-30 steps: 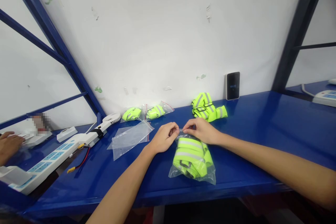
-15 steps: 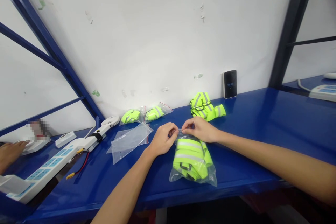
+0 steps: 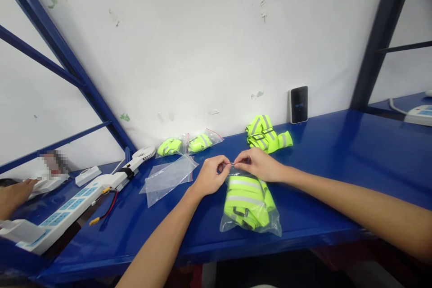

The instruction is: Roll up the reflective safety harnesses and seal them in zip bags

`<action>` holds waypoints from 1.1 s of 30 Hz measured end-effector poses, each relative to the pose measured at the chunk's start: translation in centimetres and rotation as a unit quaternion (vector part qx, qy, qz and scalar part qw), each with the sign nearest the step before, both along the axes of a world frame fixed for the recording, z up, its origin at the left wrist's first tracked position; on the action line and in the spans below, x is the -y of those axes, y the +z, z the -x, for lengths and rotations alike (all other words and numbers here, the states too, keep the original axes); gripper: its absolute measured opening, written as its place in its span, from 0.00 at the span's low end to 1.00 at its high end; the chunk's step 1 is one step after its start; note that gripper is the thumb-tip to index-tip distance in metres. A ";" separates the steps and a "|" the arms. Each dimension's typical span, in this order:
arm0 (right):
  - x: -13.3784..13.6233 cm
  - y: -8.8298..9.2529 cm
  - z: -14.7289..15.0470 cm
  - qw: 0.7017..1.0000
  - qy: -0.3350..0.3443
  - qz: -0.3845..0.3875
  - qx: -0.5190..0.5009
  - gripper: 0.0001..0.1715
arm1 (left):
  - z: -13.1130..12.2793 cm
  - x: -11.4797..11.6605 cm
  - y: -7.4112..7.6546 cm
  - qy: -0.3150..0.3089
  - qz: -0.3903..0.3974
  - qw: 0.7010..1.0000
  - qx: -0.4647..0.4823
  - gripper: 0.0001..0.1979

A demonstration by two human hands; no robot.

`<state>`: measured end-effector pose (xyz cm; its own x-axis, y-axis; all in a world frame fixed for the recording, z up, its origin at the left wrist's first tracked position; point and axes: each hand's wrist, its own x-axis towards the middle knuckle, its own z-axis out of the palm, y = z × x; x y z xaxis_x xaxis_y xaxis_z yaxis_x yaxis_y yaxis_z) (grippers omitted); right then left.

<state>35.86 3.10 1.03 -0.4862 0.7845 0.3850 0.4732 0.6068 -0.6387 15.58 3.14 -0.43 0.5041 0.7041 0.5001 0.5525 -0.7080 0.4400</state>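
A clear plastic bag [image 3: 251,202] with a folded neon-yellow reflective vest inside lies on the blue shelf [image 3: 337,166] in front of me. My left hand [image 3: 212,176] pinches the bag's top edge at its left end. My right hand [image 3: 257,164] pinches the same edge just to the right, fingers closed on it. The two hands nearly touch over the bag's mouth.
Empty clear bags [image 3: 168,177] lie to the left. Two bagged vests [image 3: 189,145] rest by the wall, and a loose vest [image 3: 266,135] beside a black device [image 3: 299,104]. A white power strip [image 3: 67,202] and small fan [image 3: 143,153] lie left, near another person's hand [image 3: 13,193].
My hands keep pinching the bag's top edge, with almost no shift. The camera has moved slightly.
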 end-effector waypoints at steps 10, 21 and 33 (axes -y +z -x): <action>-0.5 -0.8 0.2 1.000 -0.003 0.006 -0.013 0.11 | -0.1 0.1 0.0 0.002 -0.025 1.000 -0.002 0.05; -0.7 -1.1 0.2 1.000 -0.007 -0.012 0.005 0.10 | -0.3 0.1 0.0 -0.005 -0.008 1.000 -0.002 0.04; 0.1 -0.6 0.4 0.999 -0.021 -0.031 0.006 0.06 | -0.7 0.1 0.5 -0.019 -0.009 0.999 -0.031 0.05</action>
